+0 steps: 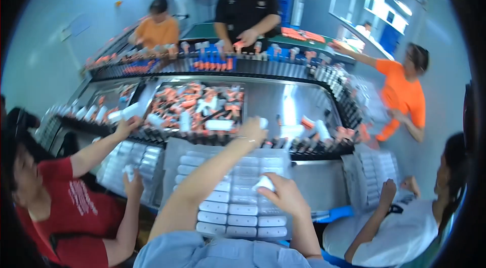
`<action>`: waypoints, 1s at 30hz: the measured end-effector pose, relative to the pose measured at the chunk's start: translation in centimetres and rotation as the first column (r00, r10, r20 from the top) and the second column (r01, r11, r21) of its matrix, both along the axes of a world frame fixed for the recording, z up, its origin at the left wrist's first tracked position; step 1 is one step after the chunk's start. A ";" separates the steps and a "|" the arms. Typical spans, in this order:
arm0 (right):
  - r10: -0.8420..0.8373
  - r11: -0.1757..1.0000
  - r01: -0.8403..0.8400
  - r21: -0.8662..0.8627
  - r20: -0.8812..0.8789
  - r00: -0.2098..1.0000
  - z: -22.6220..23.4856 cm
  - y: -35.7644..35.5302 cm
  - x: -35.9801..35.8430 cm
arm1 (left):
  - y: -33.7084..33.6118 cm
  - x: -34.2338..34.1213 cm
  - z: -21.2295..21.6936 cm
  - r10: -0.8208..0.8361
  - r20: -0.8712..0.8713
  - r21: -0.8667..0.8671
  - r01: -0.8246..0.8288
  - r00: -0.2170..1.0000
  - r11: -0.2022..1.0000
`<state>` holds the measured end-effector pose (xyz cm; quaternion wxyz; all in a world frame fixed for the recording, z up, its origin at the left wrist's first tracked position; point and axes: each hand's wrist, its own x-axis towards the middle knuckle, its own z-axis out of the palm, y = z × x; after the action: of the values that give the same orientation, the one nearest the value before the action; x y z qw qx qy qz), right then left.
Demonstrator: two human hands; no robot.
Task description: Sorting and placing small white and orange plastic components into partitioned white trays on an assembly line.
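Note:
In front of me lies a clear plastic tray (pixel 245 174) with rows of rounded slots. White oblong plastic pieces (pixel 211 218) fill its near rows and part of its left column. My right hand (pixel 287 196) is closed over the tray's right side, gripping a white plastic piece (pixel 264 183) between thumb and fingers. Stretched past the tray's far edge, my left hand (pixel 251 132) is slightly blurred at the moving rack. Its fingers are closed on another white plastic piece (pixel 263 123), partly hidden by the hand.
A rack line (pixel 212 74) of upright orange and white parts loops around a metal table. A bin (pixel 244 103) holds a heap of orange, white and black parts. Co-workers sit close on both sides: a red sleeve (pixel 55 166) left, a white shirt (pixel 400 232) right. Others work opposite.

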<state>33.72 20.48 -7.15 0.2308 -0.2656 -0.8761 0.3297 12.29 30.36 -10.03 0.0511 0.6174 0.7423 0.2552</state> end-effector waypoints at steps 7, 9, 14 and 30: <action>-0.121 0.993 0.121 0.008 -0.023 0.992 -3.8 1.2 4.0 | -11.6 -3.2 1.1 -0.403 -0.251 0.115 0.441 0.880 0.890; -0.109 0.994 0.109 0.001 -0.008 0.994 -3.8 1.2 4.1 | -14.9 -2.8 -0.4 -0.400 -0.326 -0.010 0.420 0.857 0.908; -0.564 0.823 0.547 -0.152 -0.331 0.757 -2.2 4.1 6.8 | -16.6 -1.2 -1.1 -0.323 -0.408 -0.144 0.289 0.854 0.946; -0.803 0.569 0.681 0.460 0.131 0.582 -3.7 22.6 1.0 | -14.4 0.2 -1.3 -0.370 -0.318 -0.212 0.314 0.873 0.925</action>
<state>34.70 43.04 -10.82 0.2456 -0.6167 -0.7478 -0.0162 12.46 15.96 -11.32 0.0093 0.7689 0.6355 0.0695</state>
